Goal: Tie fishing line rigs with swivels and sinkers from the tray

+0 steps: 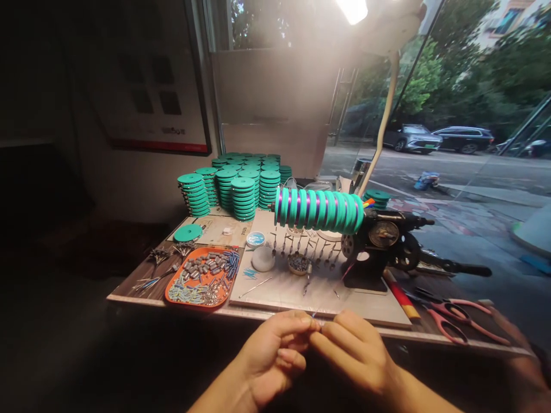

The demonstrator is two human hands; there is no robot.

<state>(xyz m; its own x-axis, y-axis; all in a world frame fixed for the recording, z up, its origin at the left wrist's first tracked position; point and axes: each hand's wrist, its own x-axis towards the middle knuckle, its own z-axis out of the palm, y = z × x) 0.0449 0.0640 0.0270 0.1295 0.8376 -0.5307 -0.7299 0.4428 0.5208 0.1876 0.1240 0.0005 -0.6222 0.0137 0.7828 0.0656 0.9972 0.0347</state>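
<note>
Just off the front edge of the table, my left hand (pixel 279 350) and my right hand (pixel 359 347) meet with their fingertips close together. Both are closed in a pinch. A thin line with a tiny blue piece (pixel 314 315) shows at the fingertips; the rest is hidden by my fingers. Above them, a row of green foam spools (pixel 318 209) wound with purple line sits on the shaft of a black hand-cranked winder (pixel 383 241). Small metal swivels and clips (pixel 305 258) hang or lie below the spools, around a small bowl of metal bits (pixel 299 264).
At left, an orange tray (pixel 170 292) holds sorted small parts. Stacks of green spools (pixel 243 198) stand behind it. Red-handled scissors (pixel 456 312) lie at right beside a red and yellow stick (pixel 402 295). A lamp (pixel 353 8) shines from above.
</note>
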